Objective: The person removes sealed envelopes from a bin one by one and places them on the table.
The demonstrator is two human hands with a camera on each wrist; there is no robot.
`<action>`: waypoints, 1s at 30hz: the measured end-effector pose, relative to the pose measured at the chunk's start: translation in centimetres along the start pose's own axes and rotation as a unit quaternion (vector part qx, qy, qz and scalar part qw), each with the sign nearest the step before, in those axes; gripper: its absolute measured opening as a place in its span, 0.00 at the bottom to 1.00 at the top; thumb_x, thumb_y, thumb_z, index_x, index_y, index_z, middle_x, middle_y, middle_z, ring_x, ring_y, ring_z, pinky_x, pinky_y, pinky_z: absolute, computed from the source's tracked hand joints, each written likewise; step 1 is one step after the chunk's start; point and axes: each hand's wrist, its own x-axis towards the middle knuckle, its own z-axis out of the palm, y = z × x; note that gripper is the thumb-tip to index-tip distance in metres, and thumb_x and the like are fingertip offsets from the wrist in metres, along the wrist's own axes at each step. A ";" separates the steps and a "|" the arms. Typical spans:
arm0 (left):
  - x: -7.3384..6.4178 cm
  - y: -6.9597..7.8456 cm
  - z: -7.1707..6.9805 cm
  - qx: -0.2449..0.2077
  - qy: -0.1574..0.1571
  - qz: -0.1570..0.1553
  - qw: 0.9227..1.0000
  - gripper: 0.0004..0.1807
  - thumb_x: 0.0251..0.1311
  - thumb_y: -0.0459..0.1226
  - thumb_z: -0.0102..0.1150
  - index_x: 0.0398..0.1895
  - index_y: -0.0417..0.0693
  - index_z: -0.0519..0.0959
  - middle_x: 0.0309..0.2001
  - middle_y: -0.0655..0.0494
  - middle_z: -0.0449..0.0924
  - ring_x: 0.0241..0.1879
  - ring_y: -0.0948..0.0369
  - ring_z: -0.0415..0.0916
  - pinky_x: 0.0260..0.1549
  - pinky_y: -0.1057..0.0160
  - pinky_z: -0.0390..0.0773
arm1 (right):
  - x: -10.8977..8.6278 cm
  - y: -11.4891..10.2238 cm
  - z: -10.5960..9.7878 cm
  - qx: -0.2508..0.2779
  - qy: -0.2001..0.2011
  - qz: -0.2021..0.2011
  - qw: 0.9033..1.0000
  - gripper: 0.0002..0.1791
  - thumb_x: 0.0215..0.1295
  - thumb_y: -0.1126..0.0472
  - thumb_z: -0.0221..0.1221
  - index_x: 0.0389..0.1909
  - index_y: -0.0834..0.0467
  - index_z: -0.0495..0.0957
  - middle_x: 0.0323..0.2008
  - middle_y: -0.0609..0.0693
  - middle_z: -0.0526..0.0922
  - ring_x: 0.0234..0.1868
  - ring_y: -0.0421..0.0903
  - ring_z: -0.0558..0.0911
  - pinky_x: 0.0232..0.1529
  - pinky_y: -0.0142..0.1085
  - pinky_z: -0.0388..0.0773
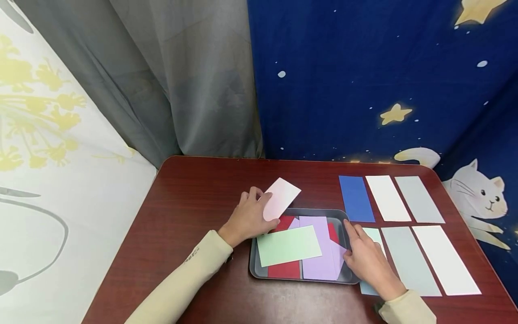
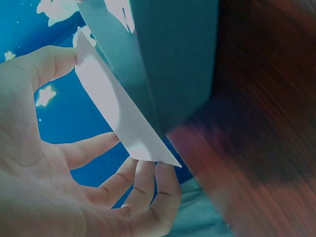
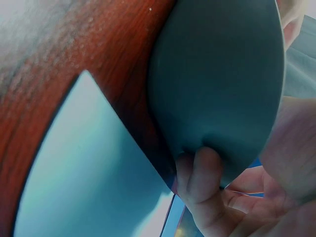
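L hand (image 1: 248,215) pinching pink card (image 1: 282,198) nr tray (image 1: 350,273); R hand (image 1: 369,260) gripping its R rim.

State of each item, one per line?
Pink card: held in left hand
Tray: loaded, right rim gripped by right hand
Green card: on top in tray
Purple cards: overlapping, partly covered
Red cards: partly covered
Blue card, white cards, grey cards: flat on table
Aqua card: partly hidden by right hand

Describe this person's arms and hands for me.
The long cream fabric left sleeve has a small dark marking near its cuff; the cream fabric right sleeve shows none, with a dark, unclear item at its edge. The left hand and right hand are ungloved.
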 end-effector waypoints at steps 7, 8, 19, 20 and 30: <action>1.1 -1.7 -0.1 -0.003 0.002 -0.043 0.999 0.44 0.63 0.57 0.72 0.79 0.47 0.74 0.67 0.41 0.68 0.61 0.45 0.68 0.48 0.47 0.87 | 0.0 -0.1 0.0 0.001 -0.007 0.006 1.000 0.47 0.53 0.76 0.74 0.76 0.75 0.68 0.53 0.66 0.80 0.20 0.42 0.69 0.20 0.36 0.71; 1.3 -1.9 -0.1 -0.003 0.002 -0.049 0.999 0.45 0.64 0.57 0.72 0.79 0.47 0.73 0.68 0.41 0.67 0.61 0.45 0.68 0.48 0.46 0.87 | 0.0 -0.1 -0.1 0.000 -0.007 0.006 1.000 0.47 0.52 0.76 0.74 0.76 0.75 0.68 0.53 0.65 0.80 0.21 0.42 0.69 0.20 0.36 0.71; 2.9 -4.9 -0.3 -0.011 0.001 -0.093 0.996 0.44 0.70 0.57 0.65 0.81 0.40 0.71 0.70 0.35 0.66 0.64 0.40 0.66 0.55 0.44 0.83 | 0.0 0.0 0.0 -0.003 -0.005 0.006 1.000 0.47 0.53 0.76 0.73 0.76 0.75 0.68 0.53 0.66 0.80 0.20 0.42 0.69 0.20 0.36 0.71; 3.1 -5.3 -0.3 -0.008 0.000 -0.096 0.995 0.44 0.70 0.58 0.64 0.81 0.40 0.70 0.69 0.35 0.66 0.64 0.39 0.66 0.55 0.43 0.83 | 0.0 0.0 0.0 -0.003 -0.005 0.006 1.000 0.47 0.53 0.76 0.73 0.76 0.75 0.68 0.53 0.66 0.80 0.20 0.42 0.69 0.20 0.36 0.71; 4.1 -7.3 0.0 0.005 -0.025 -0.139 0.990 0.44 0.72 0.59 0.61 0.80 0.37 0.70 0.66 0.31 0.65 0.62 0.37 0.67 0.54 0.38 0.82 | -0.1 -0.1 0.1 0.002 -0.004 0.011 1.000 0.46 0.53 0.76 0.74 0.76 0.75 0.68 0.53 0.65 0.79 0.19 0.41 0.69 0.20 0.34 0.72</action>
